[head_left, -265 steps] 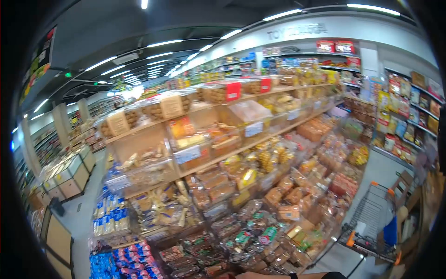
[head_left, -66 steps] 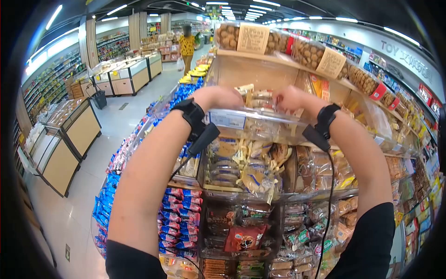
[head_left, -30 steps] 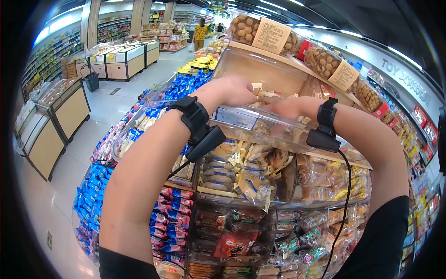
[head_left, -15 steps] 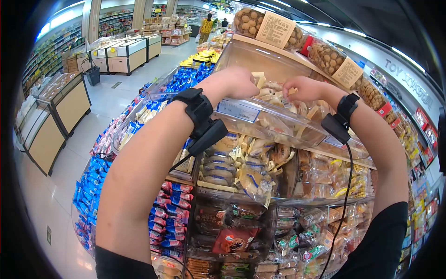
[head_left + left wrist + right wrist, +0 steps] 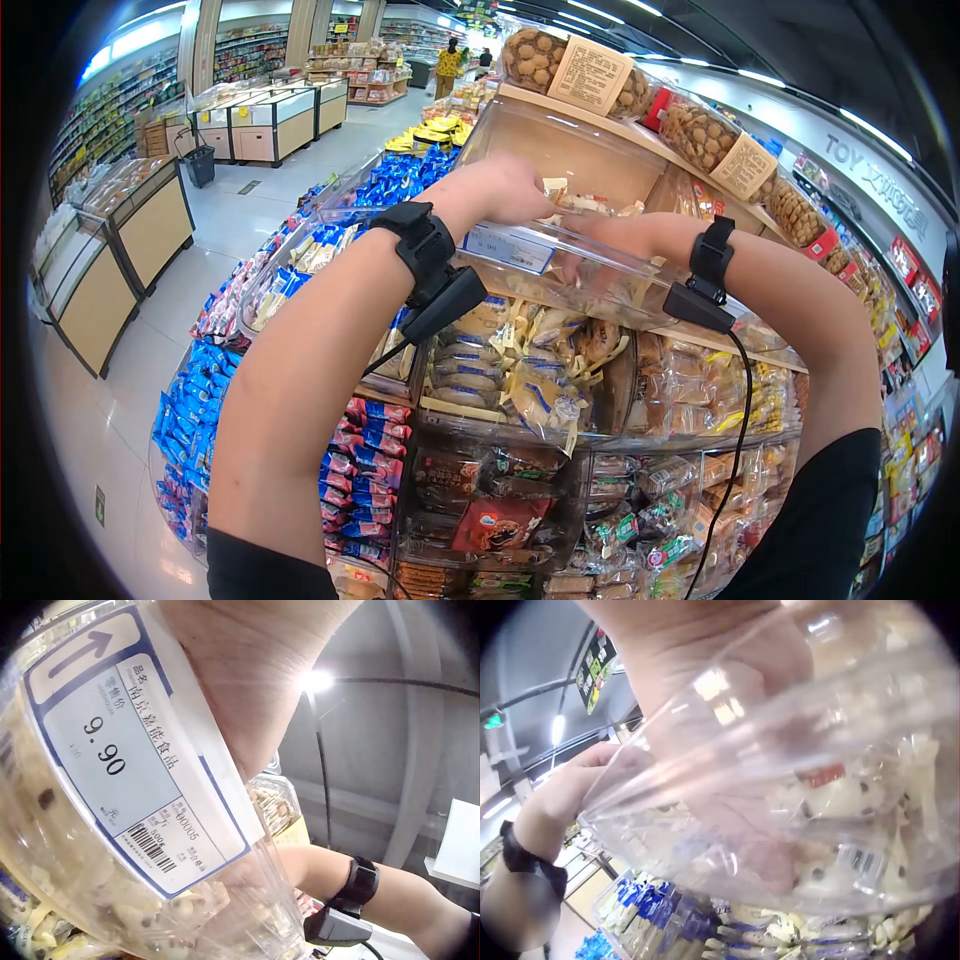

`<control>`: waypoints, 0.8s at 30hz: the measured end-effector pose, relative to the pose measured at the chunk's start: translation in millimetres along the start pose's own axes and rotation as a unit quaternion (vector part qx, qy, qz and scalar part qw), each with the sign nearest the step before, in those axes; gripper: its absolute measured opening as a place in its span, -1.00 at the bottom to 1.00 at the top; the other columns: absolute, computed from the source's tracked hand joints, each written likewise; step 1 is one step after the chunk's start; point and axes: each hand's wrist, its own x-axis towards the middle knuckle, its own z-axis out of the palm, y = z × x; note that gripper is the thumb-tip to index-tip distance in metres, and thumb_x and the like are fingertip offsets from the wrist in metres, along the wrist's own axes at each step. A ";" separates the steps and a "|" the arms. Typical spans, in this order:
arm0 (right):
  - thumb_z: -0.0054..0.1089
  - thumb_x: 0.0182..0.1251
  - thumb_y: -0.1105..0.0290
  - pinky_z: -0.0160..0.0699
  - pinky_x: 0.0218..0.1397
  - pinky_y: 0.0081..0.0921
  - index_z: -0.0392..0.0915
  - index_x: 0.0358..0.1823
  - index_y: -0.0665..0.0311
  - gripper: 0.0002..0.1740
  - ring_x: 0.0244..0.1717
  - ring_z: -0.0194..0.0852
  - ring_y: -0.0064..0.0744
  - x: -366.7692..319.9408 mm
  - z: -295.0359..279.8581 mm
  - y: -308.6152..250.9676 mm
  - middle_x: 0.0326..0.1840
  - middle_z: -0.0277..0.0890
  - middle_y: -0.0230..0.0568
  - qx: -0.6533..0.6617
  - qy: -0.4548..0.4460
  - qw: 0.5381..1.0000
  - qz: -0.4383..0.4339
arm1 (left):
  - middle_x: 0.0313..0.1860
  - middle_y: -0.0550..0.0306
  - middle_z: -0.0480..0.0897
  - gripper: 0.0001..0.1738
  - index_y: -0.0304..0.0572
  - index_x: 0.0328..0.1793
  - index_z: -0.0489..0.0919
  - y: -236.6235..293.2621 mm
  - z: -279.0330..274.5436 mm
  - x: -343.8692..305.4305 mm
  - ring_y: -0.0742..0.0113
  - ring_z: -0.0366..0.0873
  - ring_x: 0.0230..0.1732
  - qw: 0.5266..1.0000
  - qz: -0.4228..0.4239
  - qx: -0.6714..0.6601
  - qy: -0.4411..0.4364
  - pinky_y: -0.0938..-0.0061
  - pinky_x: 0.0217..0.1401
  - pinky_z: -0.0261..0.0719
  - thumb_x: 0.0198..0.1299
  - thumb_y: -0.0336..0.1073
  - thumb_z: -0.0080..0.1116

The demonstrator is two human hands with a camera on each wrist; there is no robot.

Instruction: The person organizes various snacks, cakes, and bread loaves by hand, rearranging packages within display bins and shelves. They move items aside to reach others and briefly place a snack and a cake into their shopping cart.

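Note:
A clear plastic bin [image 5: 625, 270] on the shelf holds pale, clear-wrapped snack packets with dark spots; some top packets [image 5: 590, 203] show above its front wall. My left hand [image 5: 512, 190] is at the bin's front rim, just above the price label [image 5: 124, 761], its fingers mostly hidden behind the palm. My right hand [image 5: 625, 235] reaches over the rim into the bin. Through the clear wall in the right wrist view, its fingers [image 5: 754, 847] point down among the wrapped packets [image 5: 855, 802].
Below are compartments of cream-wrapped buns [image 5: 470, 370], a red packet [image 5: 500, 522] and pink-and-blue packets [image 5: 365, 470]. Blue packets [image 5: 190, 405] lie at the left end. Large nut-like snack boxes [image 5: 700, 130] line the top board. A person in yellow [image 5: 447, 68] stands down the aisle.
Half a second ago my right hand was raised above the packets, farther right; it has dipped down and left into the bin. My left hand has stayed near the rim.

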 end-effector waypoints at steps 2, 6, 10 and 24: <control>0.44 0.03 0.21 0.23 0.25 -0.21 0.58 0.03 0.17 -0.50 0.20 0.25 0.07 1.1 -3.8 6.4 0.14 0.34 0.08 -0.001 -0.032 0.999 0.042 | -0.20 -0.09 0.68 -0.62 -0.18 -0.16 0.70 -1.5 0.6 -0.3 0.05 0.62 -0.14 1.000 0.007 -0.003 0.001 0.33 0.01 0.52 0.03 -0.11 0.08; 0.33 0.12 0.39 0.37 0.05 -0.41 0.58 -0.19 0.28 -0.77 -0.08 0.45 -0.35 -21.6 -26.4 22.0 -0.23 0.51 -0.23 0.233 -0.043 0.968 0.077 | -0.19 -0.09 0.68 -0.58 -0.22 -0.17 0.69 3.4 -2.7 -3.1 0.03 0.60 -0.13 0.999 -0.006 0.008 -0.033 0.31 0.01 0.50 0.03 -0.06 0.08; 0.12 0.30 0.48 0.44 -0.23 -0.58 0.49 -0.19 0.28 -0.91 -0.28 0.45 -0.64 -31.2 -32.5 11.1 -0.34 0.49 -0.43 0.382 -0.024 0.921 0.073 | -0.17 -0.10 0.67 -0.53 -0.25 -0.15 0.68 7.4 -6.2 -3.1 0.02 0.59 -0.12 0.997 -0.026 0.017 -0.068 0.29 0.00 0.48 0.05 0.00 0.08; 0.06 0.30 0.44 0.24 0.30 -0.38 0.18 0.42 0.15 -0.38 0.27 0.30 -0.32 -70.1 -38.5 -29.9 0.24 0.42 -0.09 0.375 0.078 0.912 0.146 | -0.25 -0.04 0.68 -0.64 -0.19 -0.16 0.68 -7.5 0.1 2.3 0.15 0.60 -0.17 0.998 0.031 -0.035 -0.033 0.35 -0.04 0.50 0.11 -0.09 0.09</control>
